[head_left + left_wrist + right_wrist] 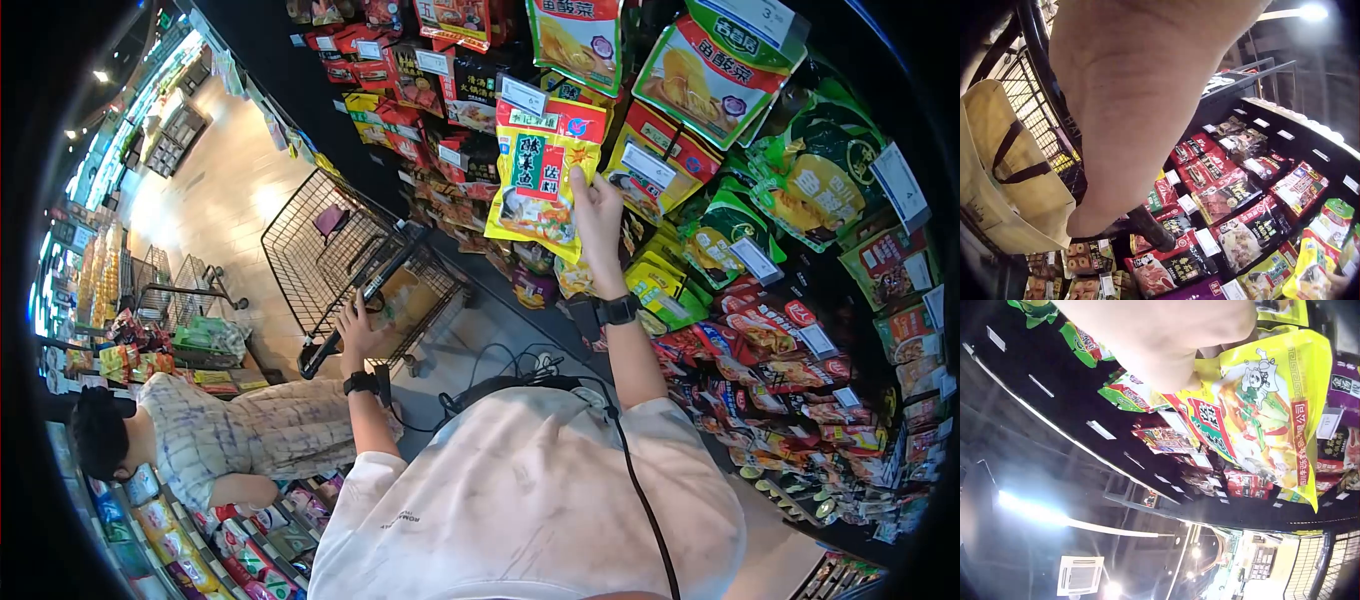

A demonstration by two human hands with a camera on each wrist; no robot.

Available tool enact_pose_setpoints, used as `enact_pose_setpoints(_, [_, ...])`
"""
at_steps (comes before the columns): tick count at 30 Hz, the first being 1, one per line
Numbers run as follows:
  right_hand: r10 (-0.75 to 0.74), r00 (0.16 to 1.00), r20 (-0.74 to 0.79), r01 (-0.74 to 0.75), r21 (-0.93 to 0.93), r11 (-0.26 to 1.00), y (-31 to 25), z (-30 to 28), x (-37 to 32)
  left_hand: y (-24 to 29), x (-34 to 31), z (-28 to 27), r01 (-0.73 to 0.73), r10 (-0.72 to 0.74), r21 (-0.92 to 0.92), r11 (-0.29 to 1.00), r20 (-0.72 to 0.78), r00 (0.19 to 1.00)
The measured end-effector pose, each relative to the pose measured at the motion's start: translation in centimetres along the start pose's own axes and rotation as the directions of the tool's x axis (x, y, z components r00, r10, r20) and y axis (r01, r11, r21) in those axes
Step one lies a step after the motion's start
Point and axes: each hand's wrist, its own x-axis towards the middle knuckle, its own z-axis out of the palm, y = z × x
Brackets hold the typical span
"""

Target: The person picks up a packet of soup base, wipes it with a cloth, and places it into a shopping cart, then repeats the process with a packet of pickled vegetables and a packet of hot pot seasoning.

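Note:
My right hand [599,215] pinches a yellow seasoning packet [540,180] by its right side, thumb on the printed front. In the right wrist view the packet [1266,412] shows pictured food and a small cartoon figure; most of my fingers are hidden behind it. My left hand [358,328] lies at the handle [335,335] of a black wire shopping cart [310,255], fingers spread and fairly straight. Seen from the left wrist, the hand [1129,119] overlaps the handle bar, beside a beige bag [1016,169] with dark straps.
Hanging packets, such as a pickled-vegetable packet [710,75], fill the rack with price tags [650,165] in front. To the left another person [235,430] bends over a low shelf of goods. Other carts [190,285] stand in the aisle. Black cables [530,365] run by my waist.

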Motion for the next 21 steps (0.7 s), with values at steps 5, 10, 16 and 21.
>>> enact_pose_setpoints(5, [0.024,1.000,0.001,-0.023,-0.075,0.997,1.2,0.0,1.7,-0.5,0.4,0.2,0.022,-0.023,0.031,0.999,0.036,0.999])
enact_pose_setpoints(10, [-0.035,0.999,-0.007,0.035,0.048,0.998,2.0,0.7,2.8,0.4,0.3,-0.7,0.043,-0.048,0.061,0.997,0.077,0.996])
enact_pose_setpoints(16, [0.008,1.000,0.014,-0.007,-0.074,0.997,1.4,0.1,3.1,1.3,0.5,-1.6,0.108,-0.114,0.053,0.993,0.124,0.986])
enact_pose_setpoints(21, [-0.020,1.000,-0.017,0.020,0.014,1.000,2.6,0.2,3.4,1.6,0.9,-2.8,0.171,-0.155,-0.086,0.981,0.165,0.974])
